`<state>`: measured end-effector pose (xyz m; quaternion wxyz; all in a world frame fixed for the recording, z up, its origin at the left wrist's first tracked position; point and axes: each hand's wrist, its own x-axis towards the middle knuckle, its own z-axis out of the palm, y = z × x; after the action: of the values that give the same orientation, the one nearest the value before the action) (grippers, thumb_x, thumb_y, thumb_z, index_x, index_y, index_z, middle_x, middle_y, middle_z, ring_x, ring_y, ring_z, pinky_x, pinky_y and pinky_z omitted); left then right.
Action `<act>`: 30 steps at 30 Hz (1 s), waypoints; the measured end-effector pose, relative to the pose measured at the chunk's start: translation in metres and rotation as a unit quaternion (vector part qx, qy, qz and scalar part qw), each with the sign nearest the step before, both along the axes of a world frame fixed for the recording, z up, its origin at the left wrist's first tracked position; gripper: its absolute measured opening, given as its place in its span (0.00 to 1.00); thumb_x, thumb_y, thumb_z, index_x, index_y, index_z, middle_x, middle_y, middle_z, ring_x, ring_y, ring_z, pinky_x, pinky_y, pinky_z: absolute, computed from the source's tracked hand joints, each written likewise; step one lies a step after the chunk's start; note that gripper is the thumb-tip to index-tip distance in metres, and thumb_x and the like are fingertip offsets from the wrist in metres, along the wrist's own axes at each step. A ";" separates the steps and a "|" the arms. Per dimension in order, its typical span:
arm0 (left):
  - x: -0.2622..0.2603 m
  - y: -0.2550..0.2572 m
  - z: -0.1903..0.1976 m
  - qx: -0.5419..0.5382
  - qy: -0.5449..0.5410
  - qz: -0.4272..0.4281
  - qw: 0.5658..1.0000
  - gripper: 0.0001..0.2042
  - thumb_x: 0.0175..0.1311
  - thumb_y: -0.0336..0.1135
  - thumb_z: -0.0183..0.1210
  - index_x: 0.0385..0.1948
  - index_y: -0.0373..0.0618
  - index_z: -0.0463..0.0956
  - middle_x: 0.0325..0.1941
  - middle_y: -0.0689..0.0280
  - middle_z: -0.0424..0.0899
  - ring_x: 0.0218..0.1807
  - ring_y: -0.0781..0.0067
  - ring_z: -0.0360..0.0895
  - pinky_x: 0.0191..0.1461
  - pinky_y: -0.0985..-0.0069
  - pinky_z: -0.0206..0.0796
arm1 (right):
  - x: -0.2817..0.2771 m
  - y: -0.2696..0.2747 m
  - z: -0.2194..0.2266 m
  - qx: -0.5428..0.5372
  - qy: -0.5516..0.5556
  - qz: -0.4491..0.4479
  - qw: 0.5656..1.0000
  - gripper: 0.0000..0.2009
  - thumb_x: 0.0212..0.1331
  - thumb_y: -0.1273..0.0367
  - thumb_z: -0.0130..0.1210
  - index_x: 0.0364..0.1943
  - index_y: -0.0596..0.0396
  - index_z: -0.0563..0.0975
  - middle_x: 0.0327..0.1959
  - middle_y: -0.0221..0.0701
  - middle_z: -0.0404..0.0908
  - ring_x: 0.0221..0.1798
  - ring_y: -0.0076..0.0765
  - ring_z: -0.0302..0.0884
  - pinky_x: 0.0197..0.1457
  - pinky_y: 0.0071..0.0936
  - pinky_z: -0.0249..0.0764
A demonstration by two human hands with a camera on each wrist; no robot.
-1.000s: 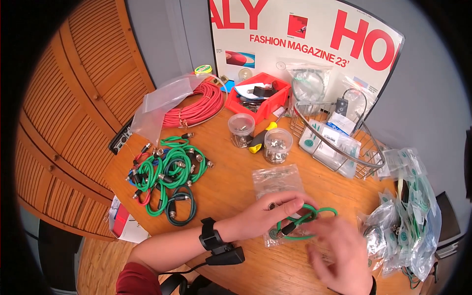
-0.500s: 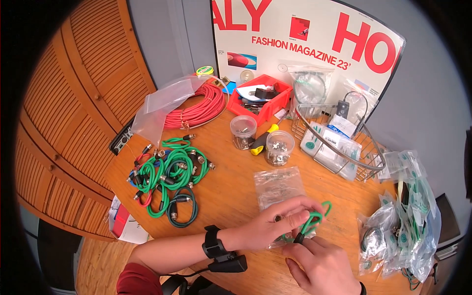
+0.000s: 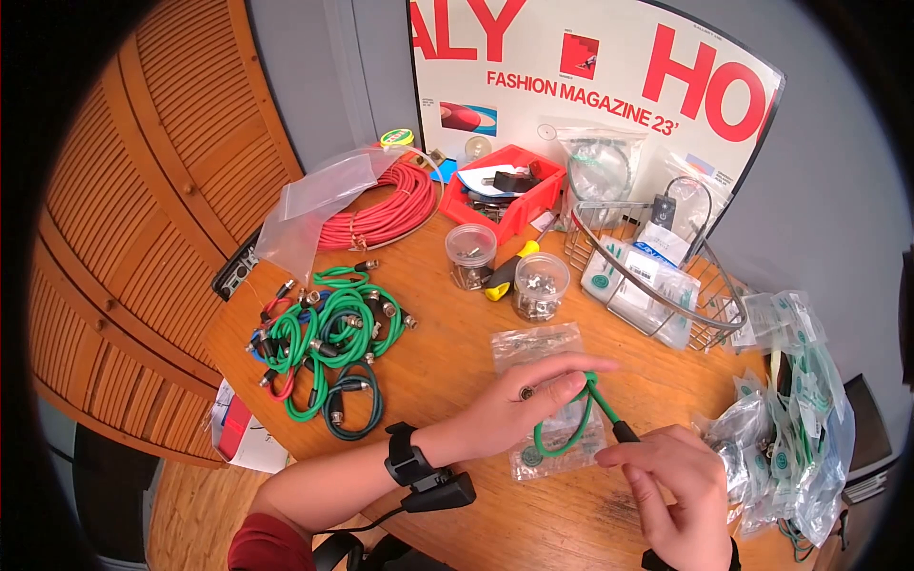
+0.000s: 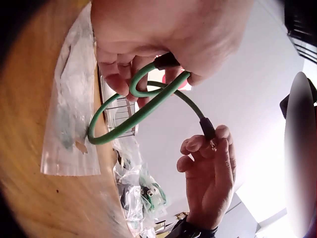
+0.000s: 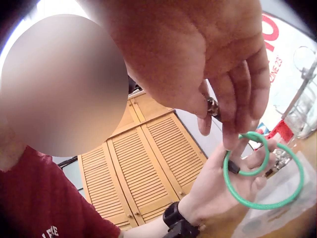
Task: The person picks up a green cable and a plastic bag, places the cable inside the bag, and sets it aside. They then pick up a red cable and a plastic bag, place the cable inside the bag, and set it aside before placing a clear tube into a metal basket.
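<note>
My left hand [image 3: 509, 409] holds a looped green cable [image 4: 133, 121] with its thumb and fingers, near one black-booted end. The boot [image 4: 166, 61] at that end shows under the palm in the left wrist view. My right hand [image 3: 681, 476] pinches the other end of the cable at its black boot [image 3: 624, 431] and metal connector [image 5: 212, 106]. Between the hands the cable stretches up from right to left and hangs in an open loop. Under the hands, a clear plastic bag [image 3: 562, 464] lies flat on the wooden table [image 3: 457, 366].
At left lies a pile of green cables [image 3: 343, 319] with metal connectors, and behind it a red cable coil [image 3: 386, 209]. Two clear jars, a screwdriver [image 3: 509, 271] and a red bin [image 3: 543, 198] stand behind the hands. A wire basket [image 3: 657, 295] and bagged cables [image 3: 800, 419] are at right.
The right hand first reached to the bundled cable at the left hand, then took hold of one end and drew it right and toward me. The coil has loosened into a larger loop.
</note>
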<state>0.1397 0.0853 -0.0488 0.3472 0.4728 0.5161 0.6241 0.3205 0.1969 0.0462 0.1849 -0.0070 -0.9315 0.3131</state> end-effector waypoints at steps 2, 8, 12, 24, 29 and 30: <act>-0.002 0.000 0.000 -0.024 -0.009 -0.007 1.000 0.18 0.75 0.42 0.41 0.58 0.42 0.70 0.50 0.65 0.79 0.55 0.77 0.72 0.59 0.76 0.63 | 0.001 0.001 0.002 -0.040 0.007 -0.016 0.999 0.09 0.57 0.80 0.52 0.40 0.61 0.80 0.34 0.38 0.83 0.37 0.41 0.80 0.42 0.29 0.73; -0.008 0.000 -0.004 -0.057 -0.043 -0.016 0.997 0.17 0.74 0.41 0.43 0.55 0.43 0.72 0.49 0.66 0.78 0.53 0.78 0.72 0.58 0.77 0.63 | 0.003 -0.001 0.002 -0.065 0.015 -0.064 0.996 0.13 0.59 0.78 0.50 0.48 0.60 0.80 0.34 0.38 0.83 0.37 0.36 0.80 0.44 0.28 0.72; 0.000 -0.004 0.005 -0.052 -0.046 0.047 0.996 0.14 0.73 0.41 0.46 0.53 0.47 0.73 0.47 0.70 0.76 0.47 0.84 0.72 0.46 0.83 0.66 | 0.003 0.004 0.002 -0.081 0.036 -0.046 0.995 0.14 0.59 0.78 0.50 0.49 0.60 0.79 0.34 0.38 0.84 0.38 0.36 0.80 0.45 0.27 0.73; -0.003 -0.001 -0.004 -0.064 -0.089 0.004 0.994 0.14 0.74 0.42 0.43 0.50 0.46 0.72 0.47 0.72 0.75 0.46 0.83 0.71 0.47 0.82 0.62 | 0.004 0.009 0.002 -0.051 0.050 0.002 0.997 0.14 0.60 0.78 0.50 0.50 0.61 0.78 0.37 0.38 0.84 0.41 0.37 0.80 0.48 0.28 0.72; -0.007 0.000 -0.011 -0.061 -0.100 -0.001 0.993 0.16 0.74 0.44 0.39 0.49 0.44 0.71 0.47 0.69 0.77 0.51 0.79 0.72 0.52 0.79 0.62 | 0.008 0.013 0.005 -0.121 0.037 0.002 0.992 0.15 0.64 0.76 0.48 0.54 0.60 0.76 0.40 0.37 0.83 0.41 0.34 0.79 0.44 0.24 0.72; -0.008 0.000 -0.013 -0.054 -0.098 -0.003 0.994 0.18 0.73 0.45 0.37 0.49 0.43 0.70 0.49 0.66 0.78 0.55 0.76 0.73 0.55 0.77 0.63 | 0.008 0.014 0.005 -0.121 0.037 0.001 0.992 0.15 0.64 0.76 0.48 0.54 0.60 0.76 0.40 0.37 0.83 0.41 0.34 0.79 0.44 0.24 0.72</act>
<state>0.1316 0.0853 -0.0615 0.4231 0.3918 0.5109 0.6375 0.3285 0.2104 0.0508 0.2166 -0.0172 -0.8792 0.4241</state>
